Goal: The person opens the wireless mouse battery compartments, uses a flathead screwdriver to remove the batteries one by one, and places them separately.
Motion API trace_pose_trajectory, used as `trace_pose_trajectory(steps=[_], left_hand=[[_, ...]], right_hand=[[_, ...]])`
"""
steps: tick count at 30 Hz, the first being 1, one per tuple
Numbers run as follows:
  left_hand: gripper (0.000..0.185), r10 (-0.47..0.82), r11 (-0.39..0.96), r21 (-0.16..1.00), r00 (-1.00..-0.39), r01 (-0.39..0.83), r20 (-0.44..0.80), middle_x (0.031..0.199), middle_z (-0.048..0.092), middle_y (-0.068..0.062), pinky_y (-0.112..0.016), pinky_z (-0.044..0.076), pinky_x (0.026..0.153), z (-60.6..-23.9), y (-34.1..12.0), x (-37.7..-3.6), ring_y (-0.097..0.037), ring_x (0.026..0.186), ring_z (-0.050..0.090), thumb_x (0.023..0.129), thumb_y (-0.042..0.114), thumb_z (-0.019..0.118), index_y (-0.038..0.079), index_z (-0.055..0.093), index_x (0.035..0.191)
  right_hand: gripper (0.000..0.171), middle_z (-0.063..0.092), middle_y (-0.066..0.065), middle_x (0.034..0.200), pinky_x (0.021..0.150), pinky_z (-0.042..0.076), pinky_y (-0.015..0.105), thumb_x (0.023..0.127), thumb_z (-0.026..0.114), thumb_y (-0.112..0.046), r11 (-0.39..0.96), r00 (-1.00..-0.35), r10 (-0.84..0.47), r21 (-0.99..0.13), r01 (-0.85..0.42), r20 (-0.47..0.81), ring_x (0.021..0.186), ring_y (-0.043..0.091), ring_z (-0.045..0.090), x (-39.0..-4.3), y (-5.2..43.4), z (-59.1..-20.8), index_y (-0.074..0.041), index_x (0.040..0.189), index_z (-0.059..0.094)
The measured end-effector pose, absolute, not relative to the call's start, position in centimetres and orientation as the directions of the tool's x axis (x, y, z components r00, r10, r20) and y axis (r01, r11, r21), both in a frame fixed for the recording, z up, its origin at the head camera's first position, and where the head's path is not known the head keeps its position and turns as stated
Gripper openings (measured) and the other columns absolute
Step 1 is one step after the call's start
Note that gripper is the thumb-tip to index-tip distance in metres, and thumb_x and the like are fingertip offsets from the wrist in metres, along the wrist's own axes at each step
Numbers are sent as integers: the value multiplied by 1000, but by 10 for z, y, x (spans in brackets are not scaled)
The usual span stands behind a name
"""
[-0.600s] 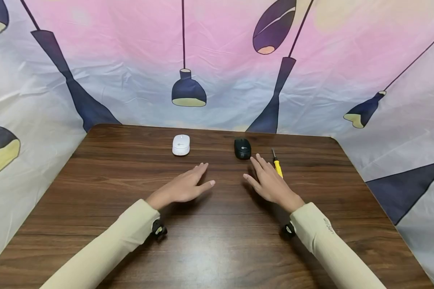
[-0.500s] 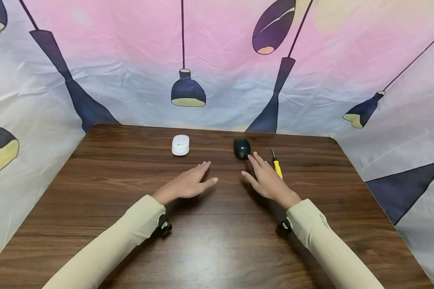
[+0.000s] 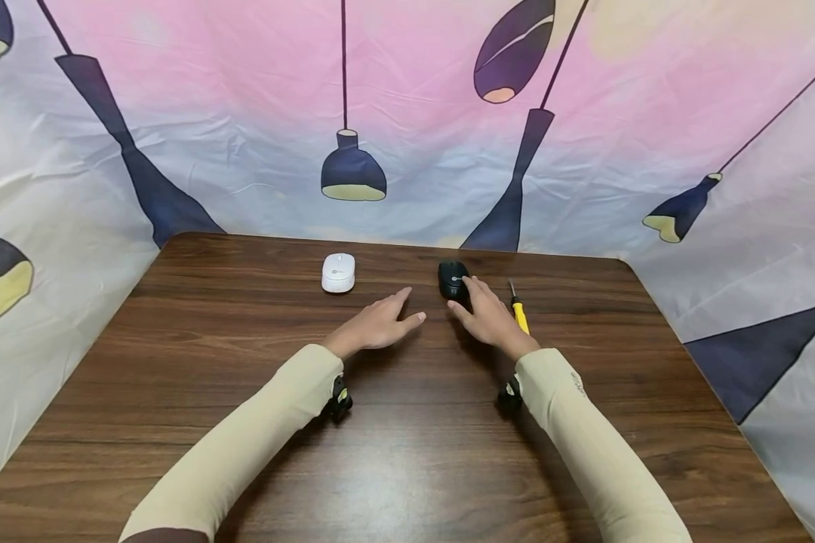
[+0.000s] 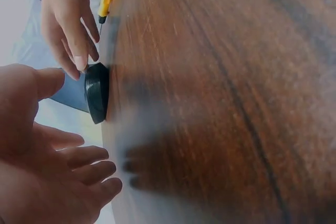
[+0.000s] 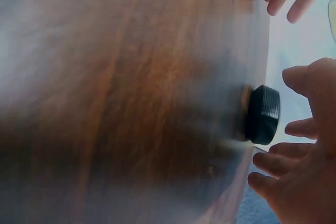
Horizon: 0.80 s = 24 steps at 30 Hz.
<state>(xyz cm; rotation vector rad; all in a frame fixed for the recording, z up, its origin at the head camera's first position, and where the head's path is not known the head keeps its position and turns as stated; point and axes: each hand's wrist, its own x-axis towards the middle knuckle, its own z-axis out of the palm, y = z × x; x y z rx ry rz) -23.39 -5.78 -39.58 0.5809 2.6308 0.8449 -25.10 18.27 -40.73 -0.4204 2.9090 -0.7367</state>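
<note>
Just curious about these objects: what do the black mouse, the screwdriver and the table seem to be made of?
Black mouse: probably matte plastic, a dull moulded shell. Screwdriver: glossy yellow handle, likely plastic, with a dark, seemingly metal shaft. Table: dark wood grain with a soft sheen, possibly laminate rather than solid wood.

No readable text.
White mouse and black mouse each carry a small logo mark, too small to read; sleeve print illegible.

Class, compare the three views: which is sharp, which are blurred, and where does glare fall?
Head view: sharp, with a pale sheen on the table near the camera. Left wrist view: wood smeared, black mouse fairly clear. Right wrist view: heavily blurred, washed out toward the edge.
</note>
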Motion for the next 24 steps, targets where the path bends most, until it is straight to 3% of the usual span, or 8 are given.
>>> trace_pose_trajectory(steps=[9, 24], left_hand=[[74, 436, 732, 638, -884, 240, -168, 165, 21, -17, -54, 26, 123, -401, -56, -241, -36, 150, 25, 108, 44, 44, 5, 12, 162], [72, 431, 748, 616, -887, 248, -165, 164, 23, -20, -51, 24, 124, -401, -59, -243, -36, 151, 23, 108, 40, 47, 4, 15, 162]], right_hand=[[70, 28, 27, 159, 118, 31, 60, 107, 51, -34, 840, -965, -261, -500, -212, -29, 144, 44, 31, -272, 176, -418, -2, 160, 20], [62, 40, 25, 152, 114, 38, 58, 105, 57, -31, 807, -967, -255, -545, -229, 29, 138, 42, 41, -273, 171, -422, -4, 156, 34]])
